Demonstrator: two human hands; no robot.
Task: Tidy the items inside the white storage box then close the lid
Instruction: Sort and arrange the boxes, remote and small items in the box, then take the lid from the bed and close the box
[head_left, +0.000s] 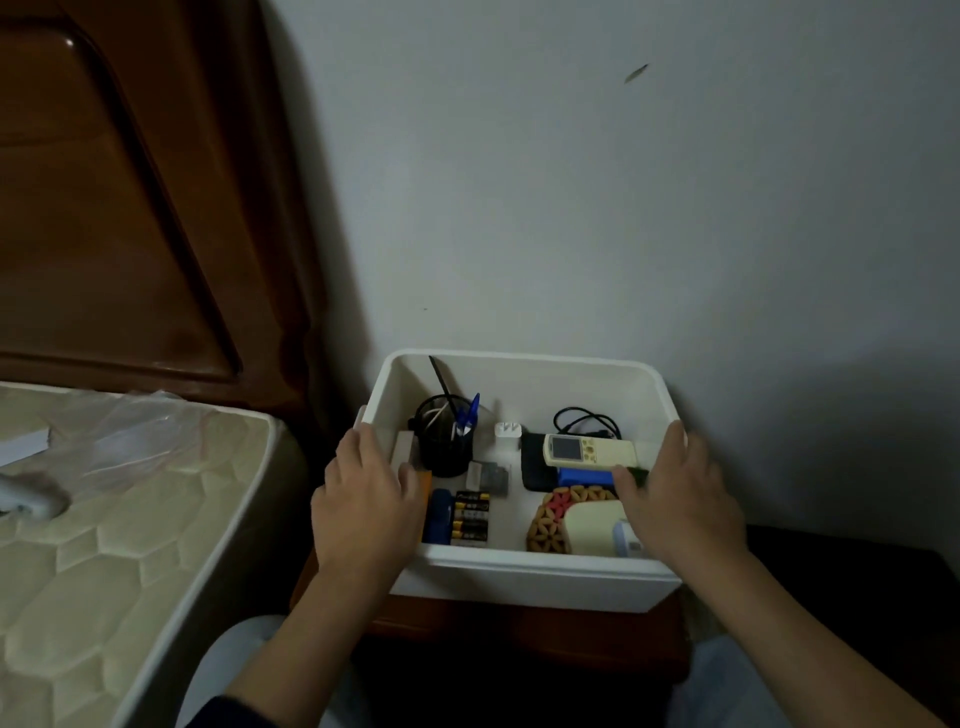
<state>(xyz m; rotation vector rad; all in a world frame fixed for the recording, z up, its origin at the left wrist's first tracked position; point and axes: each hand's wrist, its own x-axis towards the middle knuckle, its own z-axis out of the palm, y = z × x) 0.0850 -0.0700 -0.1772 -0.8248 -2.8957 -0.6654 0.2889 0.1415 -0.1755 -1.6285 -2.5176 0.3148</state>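
My left hand (363, 493) sits on the left wall of the white storage box (524, 569), fingers draped over the rim, thumb inside; my right hand (675, 493) mirrors it on the right wall. Both look laid against the box rather than clamped on it, though I cannot tell how firmly they press.

The box stands on a wooden bench (519, 631) between the bed (130, 519) and the wall, its long axis running left to right across my view, open top facing up.

Inside, things look sorted: a black pen cup (444, 441) upright at back left, batteries (470, 518) in a row at front left, a white plug (506, 435) mid-back, a cable (587, 420) coiled at back right, and a remote control (589, 451) lying crosswise, screen end to the left, on a dark flat device (535, 462). A woven mat (550, 525) lies at front right.

I judge the tidying is near done and I am squaring the box. I see no lid in view, so next I must find it and set it on, matched to the long axis.
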